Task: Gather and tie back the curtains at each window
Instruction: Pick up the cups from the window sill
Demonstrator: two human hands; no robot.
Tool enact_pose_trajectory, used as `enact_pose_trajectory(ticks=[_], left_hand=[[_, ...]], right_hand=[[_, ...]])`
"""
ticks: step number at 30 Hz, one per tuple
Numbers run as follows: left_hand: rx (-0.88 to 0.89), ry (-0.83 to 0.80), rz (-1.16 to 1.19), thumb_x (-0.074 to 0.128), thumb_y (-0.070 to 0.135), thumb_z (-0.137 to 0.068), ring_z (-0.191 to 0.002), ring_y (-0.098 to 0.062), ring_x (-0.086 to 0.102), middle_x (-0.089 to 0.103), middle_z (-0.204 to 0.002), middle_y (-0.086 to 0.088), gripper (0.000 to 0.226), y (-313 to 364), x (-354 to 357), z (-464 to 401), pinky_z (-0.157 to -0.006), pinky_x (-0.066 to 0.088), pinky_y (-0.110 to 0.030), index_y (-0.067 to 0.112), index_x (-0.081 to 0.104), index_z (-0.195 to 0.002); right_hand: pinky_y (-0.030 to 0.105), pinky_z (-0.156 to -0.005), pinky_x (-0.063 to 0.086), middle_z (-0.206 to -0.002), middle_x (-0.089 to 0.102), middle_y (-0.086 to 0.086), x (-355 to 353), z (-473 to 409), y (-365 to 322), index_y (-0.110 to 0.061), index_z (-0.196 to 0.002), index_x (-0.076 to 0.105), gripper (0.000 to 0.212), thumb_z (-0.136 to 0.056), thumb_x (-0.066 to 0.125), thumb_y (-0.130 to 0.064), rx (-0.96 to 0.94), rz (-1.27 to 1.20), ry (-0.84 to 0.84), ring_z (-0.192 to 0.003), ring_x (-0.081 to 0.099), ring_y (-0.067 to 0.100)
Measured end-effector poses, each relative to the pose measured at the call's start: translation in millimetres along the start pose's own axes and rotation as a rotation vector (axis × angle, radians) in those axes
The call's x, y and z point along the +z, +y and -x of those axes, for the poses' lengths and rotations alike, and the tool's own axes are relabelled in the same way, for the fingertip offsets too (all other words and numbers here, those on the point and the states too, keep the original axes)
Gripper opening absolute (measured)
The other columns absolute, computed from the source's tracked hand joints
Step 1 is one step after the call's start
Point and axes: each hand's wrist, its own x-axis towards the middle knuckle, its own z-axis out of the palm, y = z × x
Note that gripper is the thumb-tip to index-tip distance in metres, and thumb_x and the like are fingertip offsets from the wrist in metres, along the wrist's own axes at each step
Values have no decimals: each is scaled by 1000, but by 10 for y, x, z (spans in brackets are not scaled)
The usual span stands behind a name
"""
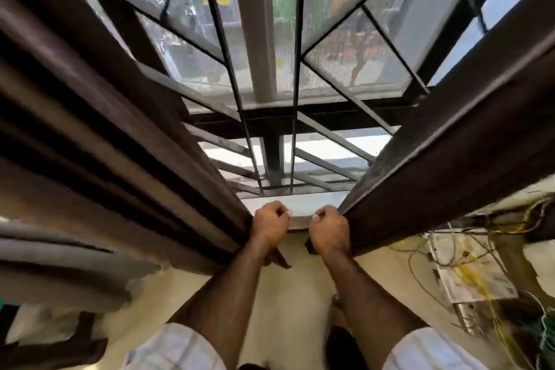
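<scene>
A: We cannot follow the left curtain (99, 117) or the right curtain (468, 129) to their tops; the picture's edges cut both off.

B: We also lose the fingertips of the left hand (268, 224) and the right hand (329, 230), curled into the cloth. The scene beyond the window glass (354, 66) is blurred, and the tangled wires (468, 267) are too fine to trace.

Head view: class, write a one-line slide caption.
Left hand and right hand grip the left curtain and right curtain, window showing between.
</scene>
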Motion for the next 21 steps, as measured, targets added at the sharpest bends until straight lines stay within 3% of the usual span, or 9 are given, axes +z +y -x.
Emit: enact_pose_trajectory(ticks=[7, 12, 18, 21], left_hand=[[31, -42, -52, 66, 34, -100, -89, -18, 70, 73, -94, 5, 10, -333, 878, -843, -86, 62, -43, 26, 72, -98], [96, -89, -94, 62, 38, -102, -98, -18, 68, 75, -111, 1, 21, -413, 1468, -1353, -88, 56, -34, 23, 74, -112], [162, -158, -153, 64, 35, -97, -105, -26, 68, 76, -115, -4, 16, -350, 2027, -1751, -89, 52, -31, 25, 74, -106], [183, -169, -207, 66, 40, -96, -106, -26, 68, 76, -115, -3, 18, -387, 2123, -1906, -93, 56, -36, 26, 74, -105]], right_hand=[[37, -94, 52, -116, 74, 15, 691, -1192, 486, -19, -119, 69, 29, -92, 60, -15, 151, -94, 46, -113, 65, 37], [35, -94, 51, -118, 74, 21, 695, -1831, 1217, -13, -117, 71, 26, -91, 63, -13, 203, -26, 85, -113, 67, 38], [38, -94, 54, -133, 69, 16, 778, -2200, 1704, -33, -144, 60, 55, -89, 63, -28, 100, 191, -33, -118, 65, 39], [38, -95, 55, -133, 71, 11, 902, -2361, 1783, -28, -139, 67, 54, -85, 63, -33, 40, 253, -51, -119, 67, 36]])
